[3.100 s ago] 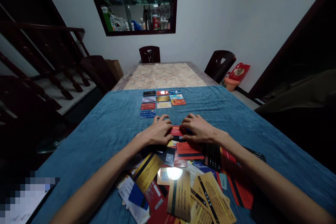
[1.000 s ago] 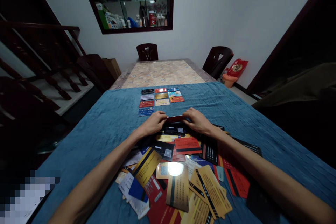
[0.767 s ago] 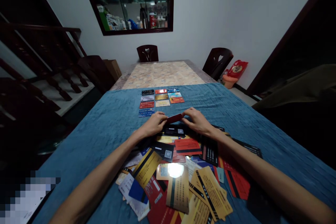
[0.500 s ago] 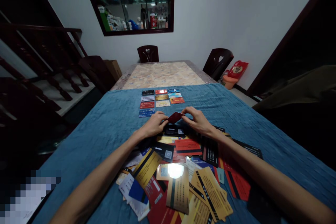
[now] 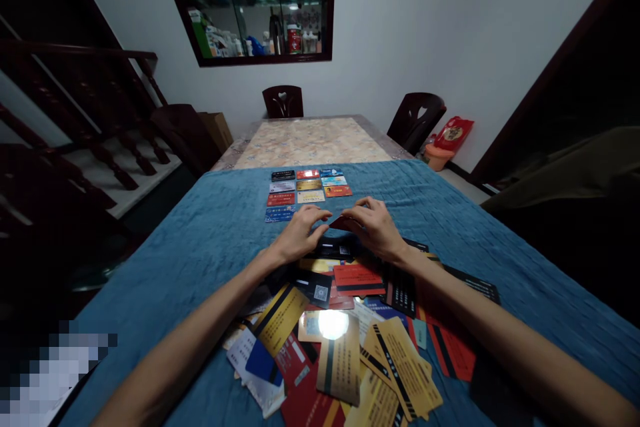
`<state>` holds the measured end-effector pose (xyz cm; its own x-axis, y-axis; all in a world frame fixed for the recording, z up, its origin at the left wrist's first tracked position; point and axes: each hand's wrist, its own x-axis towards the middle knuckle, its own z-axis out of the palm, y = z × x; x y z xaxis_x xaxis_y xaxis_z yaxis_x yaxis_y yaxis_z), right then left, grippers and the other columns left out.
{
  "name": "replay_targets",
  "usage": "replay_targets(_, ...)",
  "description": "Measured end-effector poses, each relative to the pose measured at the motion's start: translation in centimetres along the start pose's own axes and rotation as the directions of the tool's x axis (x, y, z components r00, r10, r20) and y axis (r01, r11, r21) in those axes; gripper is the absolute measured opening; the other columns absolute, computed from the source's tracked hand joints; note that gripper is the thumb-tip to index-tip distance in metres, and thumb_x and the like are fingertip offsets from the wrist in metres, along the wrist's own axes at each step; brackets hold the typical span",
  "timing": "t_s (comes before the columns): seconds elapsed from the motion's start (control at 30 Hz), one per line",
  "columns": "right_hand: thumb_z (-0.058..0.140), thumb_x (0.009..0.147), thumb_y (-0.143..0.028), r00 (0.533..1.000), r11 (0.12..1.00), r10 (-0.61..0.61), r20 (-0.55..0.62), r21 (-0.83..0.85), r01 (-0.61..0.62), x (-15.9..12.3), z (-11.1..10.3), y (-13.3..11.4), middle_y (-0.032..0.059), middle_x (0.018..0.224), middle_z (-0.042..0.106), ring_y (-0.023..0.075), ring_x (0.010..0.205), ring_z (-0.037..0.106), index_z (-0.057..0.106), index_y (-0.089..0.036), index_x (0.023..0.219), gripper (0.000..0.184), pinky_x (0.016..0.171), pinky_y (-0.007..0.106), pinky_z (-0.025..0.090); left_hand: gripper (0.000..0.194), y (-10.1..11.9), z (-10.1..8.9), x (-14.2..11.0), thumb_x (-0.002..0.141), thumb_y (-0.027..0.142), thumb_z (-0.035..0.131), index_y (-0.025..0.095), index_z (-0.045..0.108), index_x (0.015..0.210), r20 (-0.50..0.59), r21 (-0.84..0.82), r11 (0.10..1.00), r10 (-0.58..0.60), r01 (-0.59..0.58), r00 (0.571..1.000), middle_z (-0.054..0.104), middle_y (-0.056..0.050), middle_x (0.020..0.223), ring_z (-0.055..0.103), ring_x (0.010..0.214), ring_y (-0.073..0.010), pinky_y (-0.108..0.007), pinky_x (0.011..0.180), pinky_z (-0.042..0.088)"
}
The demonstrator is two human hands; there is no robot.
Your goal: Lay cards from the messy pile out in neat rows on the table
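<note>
A dark red card [image 5: 342, 222] is pinched in my right hand [image 5: 376, 230], held tilted above the loose cards. The fingers cover much of its right side. My left hand [image 5: 303, 235] is just left of the card, thumb and forefinger apart, with a small gap to the card's corner. Under the hands lies a black card [image 5: 327, 248] with a square code. Nearer to me spreads a loose heap of cards, among them a red-orange card [image 5: 359, 279] and a gold card [image 5: 340, 367]. Beyond my hands, several cards lie in rows, including a blue card [image 5: 280, 214].
A blue cloth [image 5: 200, 260] covers the near part of the table, with the patterned tabletop [image 5: 305, 140] showing behind. Dark wooden chairs [image 5: 417, 117] stand around it. A pixelated patch [image 5: 55, 373] sits at the lower left. Glass shelves [image 5: 225, 0] are set in the wall.
My left hand has let go of the dark red card, its fingers now spread. The right hand has turned the card and covers more of it.
</note>
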<state>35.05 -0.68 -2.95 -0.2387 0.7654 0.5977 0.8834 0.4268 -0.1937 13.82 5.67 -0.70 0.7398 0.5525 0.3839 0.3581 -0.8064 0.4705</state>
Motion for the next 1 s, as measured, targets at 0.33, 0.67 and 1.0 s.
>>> replay_targets(0.33,0.050,0.099,-0.031,0.995,0.996,-0.091,0.040,-0.007,0.092,-0.2,0.8,-0.5,0.0064,0.088,0.073,0.0237,0.099,0.054,0.071,-0.024,0.101,0.022,0.088,0.039,0.033,0.017,1.2,0.9,-0.2,0.088,0.015,0.056,0.018,0.067,0.100,0.005,0.009,0.999,-0.043,0.043,0.999,0.069,-0.008,0.105,0.058,0.111,-0.0232,-0.041,0.100,0.047)
replay_targets(0.67,0.049,0.098,-0.028,0.996,0.996,-0.078,0.042,0.047,0.076,-0.4,1.3,-0.5,0.0073,0.092,0.073,0.0236,0.099,0.054,0.068,-0.022,0.102,0.021,0.090,0.040,0.035,0.010,1.0,1.4,-0.3,0.088,0.012,0.055,0.017,0.063,0.091,0.011,0.084,0.994,-0.068,0.067,0.998,0.064,-0.007,0.098,0.058,0.104,-0.0222,-0.038,0.093,0.048)
replay_targets(1.0,0.046,0.096,-0.018,0.995,1.000,-0.004,0.102,0.025,0.001,-0.7,1.2,0.8,0.0087,0.103,0.073,0.0252,0.099,0.055,0.065,-0.021,0.112,0.025,0.085,0.039,0.034,0.011,-0.9,0.2,0.0,0.084,0.011,0.055,0.016,0.063,0.089,-0.014,0.170,0.968,-0.187,0.187,0.982,0.063,-0.008,0.093,0.060,0.094,-0.0231,-0.038,0.088,0.049)
